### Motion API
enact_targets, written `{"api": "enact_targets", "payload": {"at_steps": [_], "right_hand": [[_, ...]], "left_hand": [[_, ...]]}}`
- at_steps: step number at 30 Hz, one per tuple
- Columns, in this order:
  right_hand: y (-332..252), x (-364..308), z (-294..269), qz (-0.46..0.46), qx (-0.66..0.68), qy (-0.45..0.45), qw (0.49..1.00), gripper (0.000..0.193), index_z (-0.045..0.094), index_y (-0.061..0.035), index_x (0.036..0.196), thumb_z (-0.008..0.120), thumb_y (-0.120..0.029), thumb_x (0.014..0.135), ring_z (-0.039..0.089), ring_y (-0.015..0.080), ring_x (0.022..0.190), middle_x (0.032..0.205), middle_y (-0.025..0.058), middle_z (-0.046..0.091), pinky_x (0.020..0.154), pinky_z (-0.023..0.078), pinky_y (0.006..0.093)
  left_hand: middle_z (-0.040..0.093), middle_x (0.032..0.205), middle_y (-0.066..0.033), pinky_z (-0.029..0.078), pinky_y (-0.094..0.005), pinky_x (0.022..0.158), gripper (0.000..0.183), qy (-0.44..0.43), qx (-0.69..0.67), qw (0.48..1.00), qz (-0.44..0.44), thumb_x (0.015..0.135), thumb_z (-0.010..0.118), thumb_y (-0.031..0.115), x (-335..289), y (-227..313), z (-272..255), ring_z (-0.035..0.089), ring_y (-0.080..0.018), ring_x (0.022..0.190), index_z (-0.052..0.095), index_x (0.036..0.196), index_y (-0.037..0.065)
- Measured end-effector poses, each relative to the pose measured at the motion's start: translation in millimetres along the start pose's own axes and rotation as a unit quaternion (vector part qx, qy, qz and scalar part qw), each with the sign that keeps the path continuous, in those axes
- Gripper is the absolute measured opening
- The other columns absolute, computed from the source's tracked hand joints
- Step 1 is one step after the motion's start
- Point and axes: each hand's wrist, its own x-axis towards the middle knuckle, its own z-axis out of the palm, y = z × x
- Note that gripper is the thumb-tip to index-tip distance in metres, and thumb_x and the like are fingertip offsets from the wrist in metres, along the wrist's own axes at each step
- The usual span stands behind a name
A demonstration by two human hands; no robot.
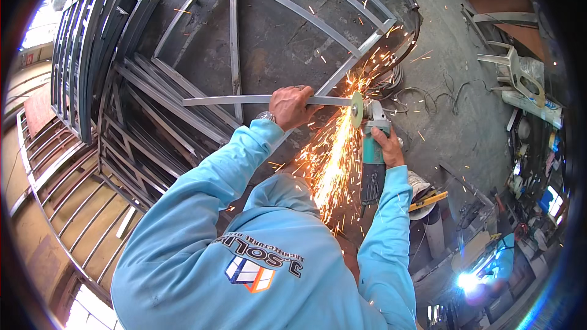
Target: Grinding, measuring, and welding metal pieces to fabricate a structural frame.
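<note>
My left hand (292,107) is closed round a thin, flat grey metal bar (226,100), which runs sideways above the floor. A teal and grey angle grinder (374,146) is in my right hand (389,146), with the thumb and fingers wrapped over its body. The grinder's pale disc (357,109) stands upright against the right end of the bar. Bright orange sparks (336,168) pour from the contact toward my body and hide part of what lies below. Both my arms are in light blue sleeves.
A welded metal frame (293,5) lies on the concrete floor ahead. Stacked metal lengths (162,107) and barred panels (82,55) crowd the left. Loose cables (440,95), a pale plastic chair (520,76) and a yellow-edged tool (429,201) are at right. A glaring light (468,282) shines lower right.
</note>
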Motion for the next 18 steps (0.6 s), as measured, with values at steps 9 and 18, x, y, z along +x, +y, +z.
{"api": "enact_targets", "payload": {"at_steps": [9, 18], "right_hand": [[-1, 12, -3, 0.007, -0.010, -0.022, 1.000, 0.058, 0.054, -0.0040, 0.121, 0.077, -0.039, 0.081, 0.058, 0.0116, 0.082, 0.100, 0.0030, 0.062, 0.073, 0.050, 0.0268], [15, -16, -2, 0.082, 0.009, -0.041, 0.996, 0.054, 0.052, -0.0051, 0.117, 0.077, -0.035, 0.080, 0.065, 0.0186, 0.071, 0.092, 0.0076, 0.063, 0.059, 0.057, 0.0342]], "left_hand": [[0.066, 0.079, -0.0069, 0.050, -0.0418, 0.066, 0.033, 0.016, -0.001, 1.000, 0.007, 0.075, 0.076, 0.039, -1, 1, 0, 0.065, -0.0292, 0.074, 0.068, 0.090, 0.011], [0.066, 0.084, -0.0061, 0.047, -0.0401, 0.073, 0.036, 0.050, 0.023, 0.998, 0.043, 0.074, 0.076, 0.037, -4, 0, 1, 0.065, -0.0258, 0.082, 0.069, 0.097, 0.010]]}}
